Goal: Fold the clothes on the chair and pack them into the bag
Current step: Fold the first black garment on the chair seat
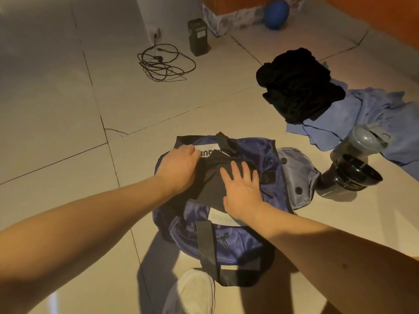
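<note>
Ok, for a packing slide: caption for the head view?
Left hand and right hand rest on a black garment in the open blue bag; more clothes lie nearby.

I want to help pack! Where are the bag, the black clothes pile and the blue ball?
bag (251, 152), head view, on its purple upper side.
black clothes pile (299, 85), head view, middle of the heap.
blue ball (276, 14), head view, centre of its round side.

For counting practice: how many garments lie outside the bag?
2: a black garment piled on a blue garment, right of the bag; others may hide beneath.
</note>
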### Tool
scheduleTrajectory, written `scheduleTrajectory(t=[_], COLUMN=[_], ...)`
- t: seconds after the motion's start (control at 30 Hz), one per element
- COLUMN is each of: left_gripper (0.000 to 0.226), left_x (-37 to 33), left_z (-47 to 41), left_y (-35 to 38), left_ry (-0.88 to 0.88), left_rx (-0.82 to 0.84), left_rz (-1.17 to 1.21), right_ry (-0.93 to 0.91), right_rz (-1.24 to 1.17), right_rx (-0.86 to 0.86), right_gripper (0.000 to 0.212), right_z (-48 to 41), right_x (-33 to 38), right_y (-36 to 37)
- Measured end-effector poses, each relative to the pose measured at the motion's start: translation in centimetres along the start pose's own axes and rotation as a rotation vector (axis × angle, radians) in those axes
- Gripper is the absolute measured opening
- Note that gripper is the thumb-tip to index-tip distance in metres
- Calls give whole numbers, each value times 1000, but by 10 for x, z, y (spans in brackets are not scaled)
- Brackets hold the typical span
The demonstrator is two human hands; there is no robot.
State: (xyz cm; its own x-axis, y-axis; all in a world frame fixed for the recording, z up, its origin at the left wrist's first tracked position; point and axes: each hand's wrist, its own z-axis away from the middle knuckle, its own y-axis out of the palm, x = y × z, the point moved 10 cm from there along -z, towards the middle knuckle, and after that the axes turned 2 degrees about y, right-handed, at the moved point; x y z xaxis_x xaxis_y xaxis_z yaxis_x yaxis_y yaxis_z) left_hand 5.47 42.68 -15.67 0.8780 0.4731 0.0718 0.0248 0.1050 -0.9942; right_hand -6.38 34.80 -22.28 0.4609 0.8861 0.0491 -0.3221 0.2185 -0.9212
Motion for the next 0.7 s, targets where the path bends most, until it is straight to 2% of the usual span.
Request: scheduleTrajectory(t=[0.1,0.23,0.3,0.4,0.5,0.57,0.7], left_gripper=[38,32,42,57,38,28,15], left_x=[20,31,30,26,24,30,47], left_z=[-19,-24,-23,-23,-28,-30,-17], left_y=[19,28,34,47,46,30,-18], left_ry=[-34,-62,-58,-37,-39,-108,-271], left_rx=[141,186,232,308,313,240,-107], left_rz=[-81,2,-8,-188,-277,-181,316], right_ry=[-113,-218,-226,-239,-257,-270,-304], right_rz=[12,-70,-59,-23,1,13,100], right_rx=[-32,143,222,281,293,305,329], right_gripper=[91,93,92,90,89,89,89], right_z=[-1,-11,-14,-14,-10,-7,-3], right_x=[17,37,42,47,48,47,50], right_y=[-5,6,13,19,18,19,27])
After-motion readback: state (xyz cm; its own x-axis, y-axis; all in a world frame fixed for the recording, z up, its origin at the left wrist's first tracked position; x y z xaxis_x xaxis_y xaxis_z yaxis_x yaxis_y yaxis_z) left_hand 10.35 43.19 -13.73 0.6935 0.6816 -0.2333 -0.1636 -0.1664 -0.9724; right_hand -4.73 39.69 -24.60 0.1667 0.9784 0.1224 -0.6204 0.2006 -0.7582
